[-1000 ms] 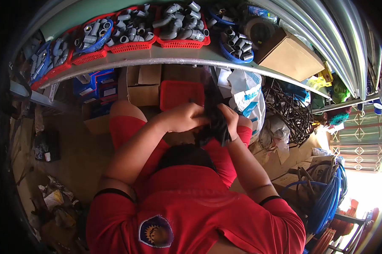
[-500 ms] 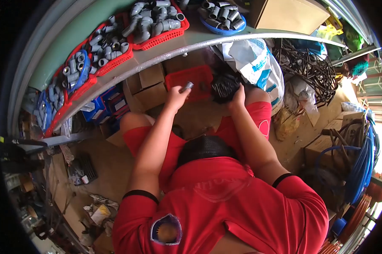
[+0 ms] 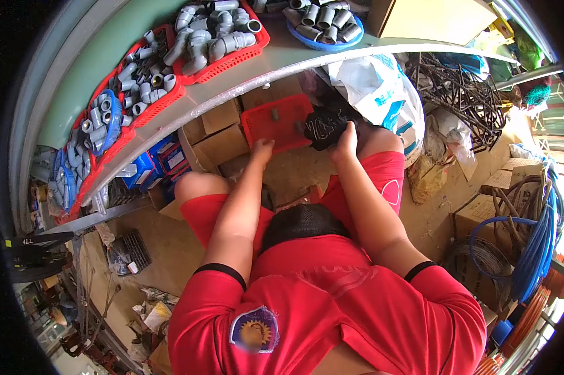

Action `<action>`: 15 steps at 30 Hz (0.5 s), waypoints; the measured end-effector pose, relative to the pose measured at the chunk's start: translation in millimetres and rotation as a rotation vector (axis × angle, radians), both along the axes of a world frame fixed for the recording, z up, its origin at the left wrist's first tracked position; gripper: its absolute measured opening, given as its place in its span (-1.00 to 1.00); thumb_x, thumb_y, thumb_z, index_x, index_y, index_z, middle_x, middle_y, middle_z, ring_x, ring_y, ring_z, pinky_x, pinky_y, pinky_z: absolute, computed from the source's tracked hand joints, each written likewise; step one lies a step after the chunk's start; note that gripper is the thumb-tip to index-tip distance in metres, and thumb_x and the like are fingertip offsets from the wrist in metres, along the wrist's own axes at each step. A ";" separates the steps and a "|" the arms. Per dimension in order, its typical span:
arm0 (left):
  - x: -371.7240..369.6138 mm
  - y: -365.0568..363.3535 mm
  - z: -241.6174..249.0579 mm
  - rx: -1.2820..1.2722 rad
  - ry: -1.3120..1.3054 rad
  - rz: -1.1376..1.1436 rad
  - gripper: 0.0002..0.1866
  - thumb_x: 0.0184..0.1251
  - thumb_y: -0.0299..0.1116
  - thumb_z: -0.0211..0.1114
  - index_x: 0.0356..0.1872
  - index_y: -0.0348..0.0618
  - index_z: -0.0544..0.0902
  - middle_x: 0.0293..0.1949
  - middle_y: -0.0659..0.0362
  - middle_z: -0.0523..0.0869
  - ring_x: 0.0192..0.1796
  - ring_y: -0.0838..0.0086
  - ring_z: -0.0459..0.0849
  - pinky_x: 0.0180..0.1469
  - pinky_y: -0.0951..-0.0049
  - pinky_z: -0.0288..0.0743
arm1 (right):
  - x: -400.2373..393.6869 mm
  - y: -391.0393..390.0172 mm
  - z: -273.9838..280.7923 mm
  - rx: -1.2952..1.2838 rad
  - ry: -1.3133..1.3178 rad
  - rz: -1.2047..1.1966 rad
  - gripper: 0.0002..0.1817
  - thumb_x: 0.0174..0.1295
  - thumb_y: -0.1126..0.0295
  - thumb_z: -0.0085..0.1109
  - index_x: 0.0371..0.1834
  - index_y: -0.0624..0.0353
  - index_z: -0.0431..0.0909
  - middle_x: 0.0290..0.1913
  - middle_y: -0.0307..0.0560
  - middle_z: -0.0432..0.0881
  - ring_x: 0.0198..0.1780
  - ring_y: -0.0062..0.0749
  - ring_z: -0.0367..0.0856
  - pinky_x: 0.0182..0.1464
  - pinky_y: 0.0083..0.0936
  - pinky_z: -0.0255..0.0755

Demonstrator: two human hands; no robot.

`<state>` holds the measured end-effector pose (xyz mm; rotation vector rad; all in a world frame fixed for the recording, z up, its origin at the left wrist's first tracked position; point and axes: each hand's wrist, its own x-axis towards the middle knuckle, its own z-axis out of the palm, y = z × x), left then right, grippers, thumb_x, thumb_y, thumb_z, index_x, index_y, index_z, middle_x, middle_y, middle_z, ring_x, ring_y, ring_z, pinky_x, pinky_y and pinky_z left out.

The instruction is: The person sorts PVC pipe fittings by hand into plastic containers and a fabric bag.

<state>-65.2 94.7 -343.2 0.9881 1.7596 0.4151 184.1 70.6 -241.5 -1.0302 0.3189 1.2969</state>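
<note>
"What can I read?"

"At nine o'clock, '122' on a black object [image 3: 37,256]; blue lettering on the white bag [image 3: 369,84] at one is illegible to me."

"Hands?"

"Apart, arms extended. My right [image 3: 344,142] grips a black plastic bag [image 3: 324,127] at one o'clock. My left [image 3: 262,150] curls at the near rim of the red basket [image 3: 254,127] at twelve, its grip unclear; a grey fitting [image 3: 275,114] lies inside."

- Black object [image 3: 35,257], left edge: what looks like "122" in white.
- White sack [image 3: 372,84]: blue print, unreadable.
- Red shirt [image 3: 382,312]: faded lettering, unreadable; blue patch [image 3: 255,329] with yellow gear-like emblem.
</note>
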 end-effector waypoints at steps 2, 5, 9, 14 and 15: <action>-10.1 -3.8 -35.7 0.033 0.119 -0.190 -0.47 0.35 -0.13 0.35 0.22 -0.29 0.61 0.23 -0.14 0.64 0.26 0.05 0.62 0.27 0.14 0.49 | -0.1 -2.4 -9.3 -0.015 -0.014 0.005 -0.52 0.45 0.01 -0.14 0.16 0.12 0.55 0.09 -0.02 0.68 0.08 -0.07 0.67 0.21 -0.10 0.54; -15.7 -8.4 -41.9 0.070 0.231 -0.332 -0.46 0.32 -0.11 0.38 0.21 -0.26 0.62 0.24 -0.16 0.63 0.29 0.03 0.60 0.29 0.13 0.48 | 4.6 -0.9 -27.8 -0.011 -0.032 0.034 -0.52 0.44 0.02 -0.12 0.16 0.13 0.55 0.10 -0.02 0.68 0.10 -0.07 0.66 0.24 -0.12 0.51; -15.3 3.4 -23.5 0.095 0.151 -0.485 -0.48 0.34 -0.03 0.35 0.10 -0.27 0.68 0.10 -0.19 0.70 0.17 0.02 0.68 0.20 0.14 0.52 | 1.1 -5.8 -12.9 0.106 -0.084 0.055 -0.46 0.42 0.03 -0.09 0.23 0.24 0.51 0.15 0.02 0.64 0.16 -0.08 0.61 0.26 -0.06 0.49; -23.4 19.4 222.8 0.080 -0.459 -0.532 -0.62 0.59 -0.06 0.14 0.04 -0.17 0.69 -0.08 0.17 0.79 -0.06 0.53 0.74 0.00 0.46 0.58 | -4.5 -1.1 16.8 0.216 0.094 0.085 -0.40 0.39 0.06 -0.25 0.33 0.18 0.49 0.31 0.11 0.55 0.37 0.06 0.47 0.43 0.10 0.32; -39.2 16.1 263.0 0.198 -0.582 -0.538 -0.63 0.60 -0.08 0.12 0.01 -0.18 0.69 -0.11 0.19 0.79 -0.15 0.52 0.75 -0.06 0.46 0.59 | 0.5 -0.5 17.8 0.242 0.115 0.096 -0.40 0.38 0.06 -0.23 0.32 0.17 0.50 0.32 0.12 0.55 0.38 0.05 0.47 0.43 0.10 0.31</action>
